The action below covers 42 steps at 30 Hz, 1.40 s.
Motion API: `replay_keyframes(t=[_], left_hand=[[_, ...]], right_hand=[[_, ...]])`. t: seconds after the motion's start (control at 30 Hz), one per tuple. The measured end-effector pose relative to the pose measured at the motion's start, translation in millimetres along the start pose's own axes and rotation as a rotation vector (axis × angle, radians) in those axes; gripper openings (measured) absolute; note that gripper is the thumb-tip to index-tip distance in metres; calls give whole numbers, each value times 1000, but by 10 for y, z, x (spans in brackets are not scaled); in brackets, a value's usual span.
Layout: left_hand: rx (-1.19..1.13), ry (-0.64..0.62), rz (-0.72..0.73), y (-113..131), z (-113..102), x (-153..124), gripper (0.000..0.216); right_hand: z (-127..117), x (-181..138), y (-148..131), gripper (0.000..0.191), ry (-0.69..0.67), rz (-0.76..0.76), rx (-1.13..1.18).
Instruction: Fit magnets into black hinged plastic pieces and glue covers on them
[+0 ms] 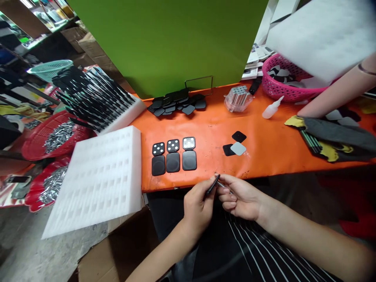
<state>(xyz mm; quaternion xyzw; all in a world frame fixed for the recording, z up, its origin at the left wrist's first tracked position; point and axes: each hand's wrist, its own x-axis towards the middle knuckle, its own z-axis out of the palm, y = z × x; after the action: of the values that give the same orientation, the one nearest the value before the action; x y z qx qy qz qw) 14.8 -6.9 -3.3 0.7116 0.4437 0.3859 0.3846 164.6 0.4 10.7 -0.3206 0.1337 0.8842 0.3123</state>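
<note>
My left hand is closed on a small black flat piece, seen nearly edge-on. Against it, my right hand pinches a thin grey rod-like piece, mostly covered by the fingers. Both hands meet just off the front edge of the orange table. Beyond them lie three black square pads in a row, each with a smaller plate bearing light dots behind it. Right of these are two black squares and a pale grey one, partly overlapping.
White foam blocks stand left, one full of black rods. Red baskets hold metal parts. Farther back are a black plate pile, bagged metal cylinders, a dropper bottle, a pink basket and a green panel.
</note>
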Motion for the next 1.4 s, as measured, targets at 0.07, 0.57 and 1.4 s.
replay_keyframes(t=[0.07,0.57,1.4], left_hand=[[0,-14,13,18,7,-1,30],[90,15,-215,-585,210,1297,49],[-25,-562,-227,-144,-623,-418,30]], right_hand=[[5,-1,49,22,27,-37,39],[-147,-264,-427,16,62,-553,-98],[-243,0,-462,24,180,-528,-370]])
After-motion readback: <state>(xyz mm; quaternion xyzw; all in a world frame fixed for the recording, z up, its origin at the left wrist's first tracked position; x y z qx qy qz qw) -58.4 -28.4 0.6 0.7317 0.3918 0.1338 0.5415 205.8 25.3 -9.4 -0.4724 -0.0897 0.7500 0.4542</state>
